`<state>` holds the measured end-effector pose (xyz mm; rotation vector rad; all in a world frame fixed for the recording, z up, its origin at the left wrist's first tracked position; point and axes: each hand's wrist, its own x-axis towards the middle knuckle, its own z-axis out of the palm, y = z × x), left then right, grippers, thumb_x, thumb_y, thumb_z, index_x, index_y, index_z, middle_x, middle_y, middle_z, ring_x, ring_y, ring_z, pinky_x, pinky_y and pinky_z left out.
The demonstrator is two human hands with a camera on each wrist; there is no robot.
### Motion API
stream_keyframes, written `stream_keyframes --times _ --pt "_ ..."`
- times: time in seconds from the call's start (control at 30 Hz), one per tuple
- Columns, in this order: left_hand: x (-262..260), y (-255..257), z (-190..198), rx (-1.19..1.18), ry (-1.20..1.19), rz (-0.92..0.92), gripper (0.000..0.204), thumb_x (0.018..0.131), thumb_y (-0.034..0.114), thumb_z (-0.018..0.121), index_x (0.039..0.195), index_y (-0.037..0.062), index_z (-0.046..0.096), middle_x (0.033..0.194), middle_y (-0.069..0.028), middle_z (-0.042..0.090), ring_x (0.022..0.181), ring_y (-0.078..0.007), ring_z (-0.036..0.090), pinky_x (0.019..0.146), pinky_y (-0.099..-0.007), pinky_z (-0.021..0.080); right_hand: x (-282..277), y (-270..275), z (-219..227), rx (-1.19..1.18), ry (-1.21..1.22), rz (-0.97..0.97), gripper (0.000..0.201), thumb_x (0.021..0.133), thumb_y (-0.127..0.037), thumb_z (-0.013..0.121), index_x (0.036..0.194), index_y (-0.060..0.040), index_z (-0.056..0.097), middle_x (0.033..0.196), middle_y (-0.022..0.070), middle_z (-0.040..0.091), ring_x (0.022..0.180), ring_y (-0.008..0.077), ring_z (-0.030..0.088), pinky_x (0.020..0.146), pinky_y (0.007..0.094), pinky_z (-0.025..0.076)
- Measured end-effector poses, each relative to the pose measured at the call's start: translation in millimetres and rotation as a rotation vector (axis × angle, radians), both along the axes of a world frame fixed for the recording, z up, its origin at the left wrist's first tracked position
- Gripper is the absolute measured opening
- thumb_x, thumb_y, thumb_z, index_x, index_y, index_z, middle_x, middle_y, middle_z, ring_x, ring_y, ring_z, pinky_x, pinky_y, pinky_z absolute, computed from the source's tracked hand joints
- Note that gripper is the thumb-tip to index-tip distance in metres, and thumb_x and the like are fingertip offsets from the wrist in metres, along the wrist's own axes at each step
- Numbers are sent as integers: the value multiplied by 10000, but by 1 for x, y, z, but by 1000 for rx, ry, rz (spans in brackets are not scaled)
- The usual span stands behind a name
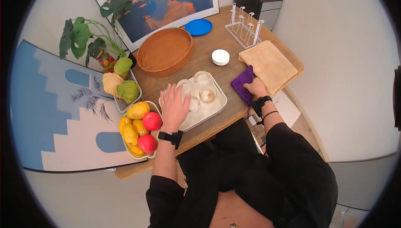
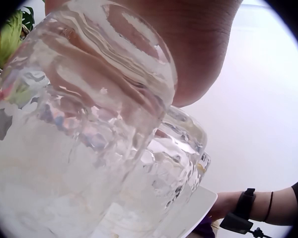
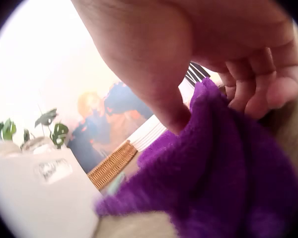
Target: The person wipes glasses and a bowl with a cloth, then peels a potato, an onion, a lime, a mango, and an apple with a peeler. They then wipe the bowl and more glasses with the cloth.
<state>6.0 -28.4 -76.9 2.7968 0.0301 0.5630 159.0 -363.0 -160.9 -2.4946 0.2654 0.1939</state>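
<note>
My left hand [image 1: 173, 107] reaches over the left side of a white tray [image 1: 209, 115], its fingers spread and fairly straight. Several clear glasses [image 1: 207, 95] stand in that tray. Close up in the left wrist view, a rippled glass [image 2: 84, 114] stands right by the palm, with others behind it; the fingertips are hidden there. To the right of the tray, my right hand [image 1: 256, 87] pinches a purple cloth [image 1: 241, 84] between thumb and fingers near the table's front edge. In the right wrist view the cloth [image 3: 213, 168] hangs in folds from that grip.
A small white bowl [image 1: 220, 57], a round wicker basket [image 1: 165, 52] and a blue plate [image 1: 198, 27] lie farther back. On the right are a folded tan cloth [image 1: 269, 65] and a glass rack [image 1: 244, 34]. A fruit basket [image 1: 155, 153] stands left, near a potted plant [image 1: 79, 38].
</note>
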Motion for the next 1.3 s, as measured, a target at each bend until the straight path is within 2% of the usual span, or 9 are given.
stream_keyframes --times 0.17,0.23,0.43,0.5,0.67,0.73,0.87,1.13,1.3 --pt "-5 -9 23 132 -174 20 492 921 307 657 1322 34 573 1418 -215 514 1419 -393 392 1203 -545 220 11 2 -6 374 90 -12 534 745 -259 768 1152 70 663 1058 220 728 959 299 715 872 370 554" --pt "-11 -24 48 123 -219 10 496 907 266 686 1322 23 566 1409 -216 514 1415 -411 391 1201 -532 233 -16 12 26 831 -143 94 503 776 -127 729 1234 45 615 1074 112 706 949 188 681 853 315 548" --pt "-5 -73 111 -574 -96 -388 496 875 127 699 1335 17 548 1398 -183 531 1391 -326 454 1136 -444 361 -101 36 153 1055 -178 530 615 821 -36 698 1398 -17 483 1179 52 635 1079 136 610 952 317 507" --pt "0 -76 114 -861 111 -645 425 868 79 682 1275 7 583 1270 -131 619 1238 -246 575 1052 -373 433 -124 37 182 1031 -100 582 651 816 -28 709 1421 -20 468 1193 51 627 1128 137 592 977 323 491" --pt "-14 -81 128 -754 249 -629 264 794 33 684 1056 15 652 963 -86 680 858 -197 646 791 -317 509 -131 25 169 1032 -53 795 579 872 -175 735 1371 -8 493 1244 81 600 1180 149 566 1017 353 467" --pt "-23 -85 129 -721 185 -757 212 807 -26 646 1011 33 663 898 -37 655 825 -146 608 769 -292 476 -111 26 121 1876 347 1043 590 921 -415 698 1299 2 521 1269 95 576 1209 160 548 1034 351 452" --pt "-29 -100 120 -349 -81 -746 204 781 -16 673 970 57 661 930 -75 664 806 -224 634 701 -293 475 -143 35 137 1607 361 807 739 917 -571 657 1351 -12 446 1290 91 558 1213 163 546 1024 327 458" --pt "-21 -102 95 -487 4 -589 298 790 -13 673 1081 46 663 1009 -131 647 935 -329 643 809 -374 524 -141 30 115 1696 476 734 686 1033 -427 554 1521 -3 325 1435 106 502 1285 171 531 1096 353 439" --pt "-20 -100 93 -253 -129 -559 318 772 -34 665 1077 55 650 1066 -128 643 984 -326 638 821 -390 510 -142 32 111 1853 523 618 641 1059 -424 478 1523 -8 328 1453 123 497 1301 207 536 1089 390 446"
